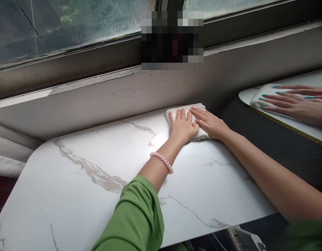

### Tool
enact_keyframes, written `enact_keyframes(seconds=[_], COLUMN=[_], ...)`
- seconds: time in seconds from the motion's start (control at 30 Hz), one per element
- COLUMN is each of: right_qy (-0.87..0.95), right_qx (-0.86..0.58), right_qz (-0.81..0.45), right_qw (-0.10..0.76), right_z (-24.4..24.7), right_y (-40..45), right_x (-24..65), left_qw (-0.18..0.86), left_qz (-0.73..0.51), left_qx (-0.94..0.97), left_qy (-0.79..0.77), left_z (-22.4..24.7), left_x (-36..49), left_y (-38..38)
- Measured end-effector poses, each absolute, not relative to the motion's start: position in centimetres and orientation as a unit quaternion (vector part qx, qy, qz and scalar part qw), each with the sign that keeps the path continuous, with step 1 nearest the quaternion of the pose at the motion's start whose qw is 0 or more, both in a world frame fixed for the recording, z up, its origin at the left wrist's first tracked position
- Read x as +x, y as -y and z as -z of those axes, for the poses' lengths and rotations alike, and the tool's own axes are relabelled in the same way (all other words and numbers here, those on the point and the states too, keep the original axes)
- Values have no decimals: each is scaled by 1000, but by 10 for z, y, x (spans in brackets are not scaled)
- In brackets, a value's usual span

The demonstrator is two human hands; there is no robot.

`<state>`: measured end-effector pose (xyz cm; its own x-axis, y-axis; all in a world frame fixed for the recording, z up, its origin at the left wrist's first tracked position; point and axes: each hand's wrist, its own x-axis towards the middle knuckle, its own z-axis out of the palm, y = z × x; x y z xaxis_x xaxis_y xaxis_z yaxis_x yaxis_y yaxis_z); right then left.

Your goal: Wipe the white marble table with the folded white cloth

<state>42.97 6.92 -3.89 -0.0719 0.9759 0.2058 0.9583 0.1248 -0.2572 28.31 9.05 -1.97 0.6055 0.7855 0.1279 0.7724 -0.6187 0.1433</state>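
Observation:
A folded white cloth lies near the far edge of the white marbled table, close to the wall. Spread flat on top of it, my left hand presses down, fingers apart; a pink twisted band circles that wrist. My right hand rests beside it on the cloth's right part, its fingers stretched out over the fabric. The two hands nearly touch near my left thumb. Their palms hide part of the cloth.
Behind the table a grey wall rises to a window frame. On the right, another person's hands lie on a white cloth on a second white table. A dark gap separates the tables. White fabric folds hang at left.

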Motion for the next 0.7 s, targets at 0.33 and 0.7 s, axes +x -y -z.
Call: enact_keyframes(seconds=[0.33,0.7], right_qy=[708,709], right_qx=[-686,-672], right_qz=[-11,76], right_qw=[167,200], right_z=[44,51], right_y=[40,145], right_x=[427,388], left_qw=[36,3], left_qz=[-68,-60], left_qx=[930,952], left_qy=[-358,-300], left_z=[17,10], left_x=[271,235], left_y=[-8,82])
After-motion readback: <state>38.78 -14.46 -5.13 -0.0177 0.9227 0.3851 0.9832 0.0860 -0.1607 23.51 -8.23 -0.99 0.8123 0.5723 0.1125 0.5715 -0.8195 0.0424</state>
